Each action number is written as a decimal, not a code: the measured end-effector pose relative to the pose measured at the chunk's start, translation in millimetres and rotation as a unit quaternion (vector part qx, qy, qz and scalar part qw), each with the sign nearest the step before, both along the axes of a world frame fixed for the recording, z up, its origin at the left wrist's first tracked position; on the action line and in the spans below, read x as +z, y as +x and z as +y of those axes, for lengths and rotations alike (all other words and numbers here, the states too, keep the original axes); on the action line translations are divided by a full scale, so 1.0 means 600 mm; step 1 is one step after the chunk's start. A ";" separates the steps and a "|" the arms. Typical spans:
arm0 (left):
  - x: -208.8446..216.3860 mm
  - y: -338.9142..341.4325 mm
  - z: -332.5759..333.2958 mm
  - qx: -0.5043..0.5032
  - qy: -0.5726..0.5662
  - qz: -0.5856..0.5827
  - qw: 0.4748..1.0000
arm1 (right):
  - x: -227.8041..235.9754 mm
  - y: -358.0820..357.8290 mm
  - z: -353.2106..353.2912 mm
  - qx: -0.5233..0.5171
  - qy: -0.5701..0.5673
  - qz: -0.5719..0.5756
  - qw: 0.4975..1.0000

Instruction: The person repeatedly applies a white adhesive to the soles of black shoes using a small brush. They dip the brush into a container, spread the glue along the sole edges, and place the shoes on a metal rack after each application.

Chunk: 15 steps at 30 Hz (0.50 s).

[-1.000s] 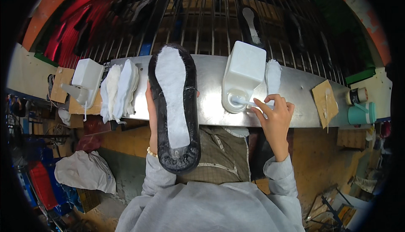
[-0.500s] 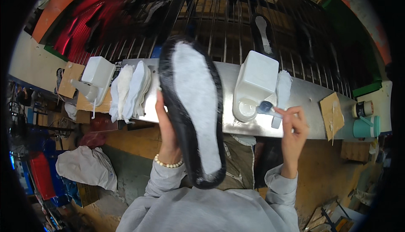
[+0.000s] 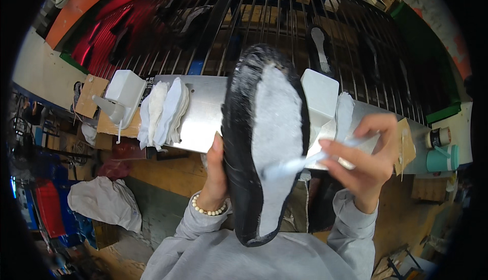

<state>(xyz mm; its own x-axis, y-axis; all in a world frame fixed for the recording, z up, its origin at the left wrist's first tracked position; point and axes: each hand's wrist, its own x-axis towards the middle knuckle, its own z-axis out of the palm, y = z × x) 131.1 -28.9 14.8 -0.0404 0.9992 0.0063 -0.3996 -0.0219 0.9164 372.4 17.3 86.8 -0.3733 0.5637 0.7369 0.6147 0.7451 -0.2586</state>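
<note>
My left hand, with a beaded bracelet at its wrist, grips the left side of a black shoe. The shoe's underside faces me, with a long pale grey-white filler pad along its middle. A wet-looking sheen covers the black rim near its far end. In my right hand is a pale-handled brush, pinched between the fingers and smeared by motion. Its tip lies over the pad's lower half; whether it touches cannot be made out. Behind the shoe, a white glue pot is partly hidden.
A metal table carries stacked white pads, another white dispenser and single pads at right. Cardboard and a turquoise cup stand further right. Beyond runs a barred rack with several black shoes.
The brush has moved left from the glue pot's opening to over the shoe's pad. My left hand has shifted the shoe to the right and tilted it somewhat.
</note>
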 end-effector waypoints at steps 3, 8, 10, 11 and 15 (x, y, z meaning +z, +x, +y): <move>-0.010 0.004 -0.001 -0.038 -0.001 -0.024 0.999 | 0.001 0.003 0.038 -0.089 0.036 0.063 0.993; -0.012 0.006 -0.002 -0.001 -0.020 -0.047 0.999 | 0.024 0.014 0.035 -0.004 0.029 0.086 0.996; -0.008 0.002 -0.001 0.029 -0.024 -0.059 0.998 | 0.024 0.014 0.021 0.037 -0.009 0.053 0.998; -0.005 0.001 0.002 0.023 -0.015 -0.072 0.997 | 0.019 0.010 0.017 0.023 -0.019 0.038 0.999; -0.002 0.006 0.019 0.010 0.002 -0.078 0.997 | -0.012 -0.003 0.025 -0.105 0.001 0.093 0.990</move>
<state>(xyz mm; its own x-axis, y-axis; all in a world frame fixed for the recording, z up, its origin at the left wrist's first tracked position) 134.7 -17.3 13.5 -0.0617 0.9981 0.0013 -0.5371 -0.0343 0.8428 370.6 32.4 79.5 -0.1056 0.6136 0.7825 0.6983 0.6060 -0.3810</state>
